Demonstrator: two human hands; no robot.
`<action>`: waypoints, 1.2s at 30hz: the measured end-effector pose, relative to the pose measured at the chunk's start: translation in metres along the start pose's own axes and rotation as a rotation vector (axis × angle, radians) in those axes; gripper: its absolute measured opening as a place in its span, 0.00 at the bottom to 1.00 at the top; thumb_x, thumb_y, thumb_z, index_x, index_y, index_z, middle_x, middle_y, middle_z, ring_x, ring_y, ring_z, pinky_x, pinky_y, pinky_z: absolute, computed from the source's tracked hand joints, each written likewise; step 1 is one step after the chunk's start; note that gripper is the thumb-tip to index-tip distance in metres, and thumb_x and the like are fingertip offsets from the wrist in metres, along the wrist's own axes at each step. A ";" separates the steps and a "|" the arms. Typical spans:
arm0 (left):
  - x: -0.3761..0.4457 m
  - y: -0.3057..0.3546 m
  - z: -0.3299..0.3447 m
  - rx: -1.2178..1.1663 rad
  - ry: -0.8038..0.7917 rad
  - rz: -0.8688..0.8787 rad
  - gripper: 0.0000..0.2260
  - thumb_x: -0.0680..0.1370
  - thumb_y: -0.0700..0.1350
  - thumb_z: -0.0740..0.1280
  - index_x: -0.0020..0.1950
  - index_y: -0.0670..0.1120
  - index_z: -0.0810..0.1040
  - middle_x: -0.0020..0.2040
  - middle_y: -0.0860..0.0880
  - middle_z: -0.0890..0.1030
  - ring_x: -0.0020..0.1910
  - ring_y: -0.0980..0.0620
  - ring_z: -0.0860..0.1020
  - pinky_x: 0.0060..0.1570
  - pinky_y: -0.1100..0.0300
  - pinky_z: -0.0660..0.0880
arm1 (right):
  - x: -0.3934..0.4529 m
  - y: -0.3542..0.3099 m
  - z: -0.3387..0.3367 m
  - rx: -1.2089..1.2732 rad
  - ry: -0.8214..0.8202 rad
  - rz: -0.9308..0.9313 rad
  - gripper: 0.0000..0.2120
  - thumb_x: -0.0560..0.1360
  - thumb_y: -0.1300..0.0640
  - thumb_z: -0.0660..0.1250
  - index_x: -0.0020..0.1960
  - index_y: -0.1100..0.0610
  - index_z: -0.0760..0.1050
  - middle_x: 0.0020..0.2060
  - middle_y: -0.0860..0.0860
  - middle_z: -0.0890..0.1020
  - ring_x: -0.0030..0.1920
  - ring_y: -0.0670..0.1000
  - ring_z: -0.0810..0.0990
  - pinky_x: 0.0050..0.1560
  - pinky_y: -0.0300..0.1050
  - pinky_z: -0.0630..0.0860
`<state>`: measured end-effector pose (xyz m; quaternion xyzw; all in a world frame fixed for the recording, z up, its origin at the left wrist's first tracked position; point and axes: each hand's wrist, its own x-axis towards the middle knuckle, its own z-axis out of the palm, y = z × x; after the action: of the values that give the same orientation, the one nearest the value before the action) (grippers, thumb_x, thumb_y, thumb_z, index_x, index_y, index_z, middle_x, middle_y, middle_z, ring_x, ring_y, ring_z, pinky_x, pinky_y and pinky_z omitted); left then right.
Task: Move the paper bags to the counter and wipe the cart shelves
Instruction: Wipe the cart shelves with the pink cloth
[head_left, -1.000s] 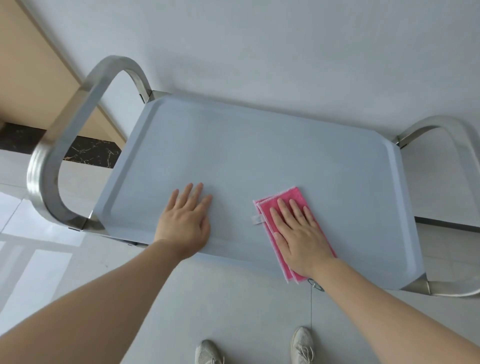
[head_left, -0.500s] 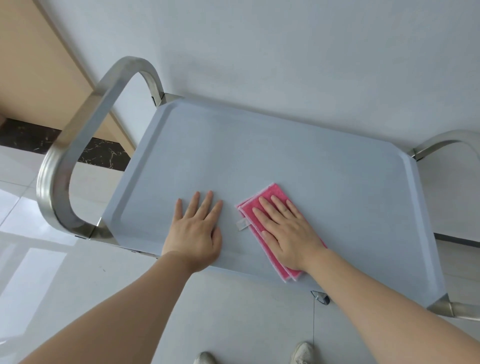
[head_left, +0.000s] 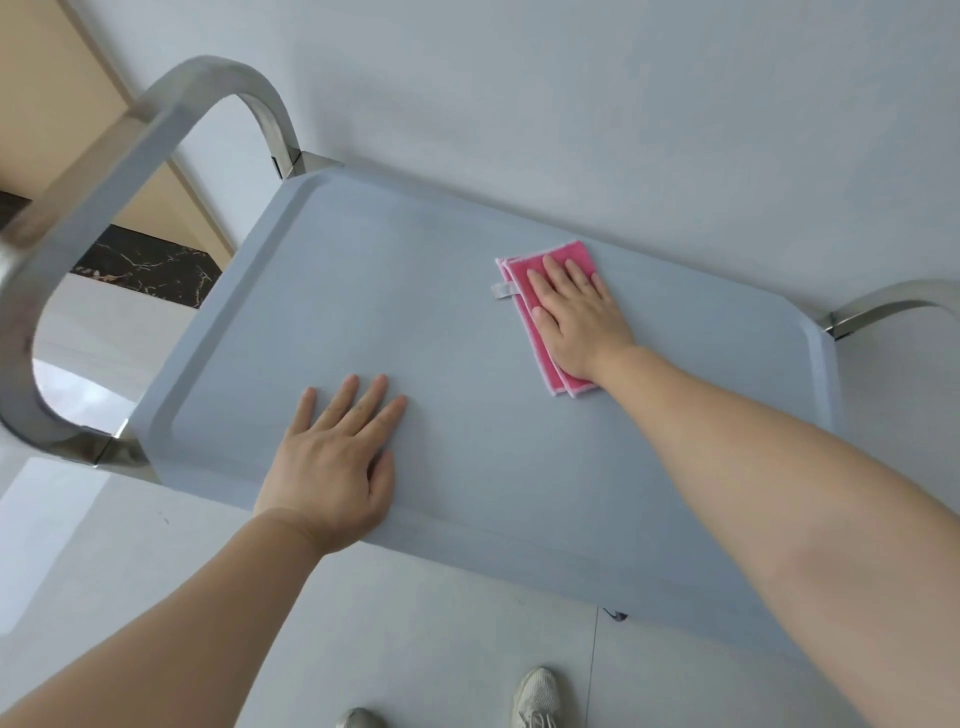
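The right hand (head_left: 576, 317) lies flat on a folded pink cloth (head_left: 540, 332) near the far edge of the grey cart shelf (head_left: 441, 312); the left hand (head_left: 332, 457) presses flat, fingers spread, by the near edge. Steel handles (head_left: 104, 171) curve up at both ends, and white sneakers (head_left: 537, 696) stand on the pale floor below

Under your left palm: pale grey-blue plastic cart shelf (head_left: 415, 312), matt, smooth. Under your right hand: folded pink cloth (head_left: 540, 312), fuzzy weave, pale stitched edging. Beyond your left hand: curved brushed-steel cart handle (head_left: 104, 171), satin sheen. Below your wrists: glossy pale floor tiles (head_left: 104, 519).
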<state>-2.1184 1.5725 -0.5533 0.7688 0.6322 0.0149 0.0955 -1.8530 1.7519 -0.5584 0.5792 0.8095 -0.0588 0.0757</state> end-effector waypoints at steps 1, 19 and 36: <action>0.000 0.000 0.001 0.002 0.005 -0.002 0.25 0.75 0.49 0.51 0.71 0.48 0.69 0.72 0.47 0.69 0.71 0.42 0.66 0.70 0.40 0.58 | 0.006 0.003 -0.002 0.006 -0.004 0.012 0.26 0.81 0.47 0.44 0.78 0.50 0.48 0.78 0.50 0.48 0.77 0.53 0.46 0.76 0.53 0.42; -0.001 0.003 0.000 0.004 0.021 -0.031 0.24 0.75 0.49 0.52 0.70 0.48 0.71 0.71 0.48 0.70 0.71 0.43 0.67 0.70 0.41 0.58 | 0.025 -0.017 -0.009 0.017 -0.007 0.075 0.26 0.81 0.49 0.43 0.78 0.52 0.45 0.78 0.51 0.47 0.77 0.56 0.44 0.76 0.56 0.42; -0.004 0.001 0.002 -0.187 0.196 -0.194 0.23 0.74 0.49 0.52 0.62 0.44 0.78 0.65 0.46 0.76 0.67 0.44 0.72 0.70 0.44 0.60 | -0.135 -0.150 0.025 0.103 0.027 -0.030 0.28 0.78 0.47 0.47 0.74 0.57 0.63 0.73 0.56 0.65 0.73 0.61 0.62 0.72 0.62 0.57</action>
<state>-2.1178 1.5681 -0.5545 0.6867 0.7056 0.1395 0.1054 -1.9508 1.5737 -0.5556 0.5707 0.8151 -0.0937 0.0343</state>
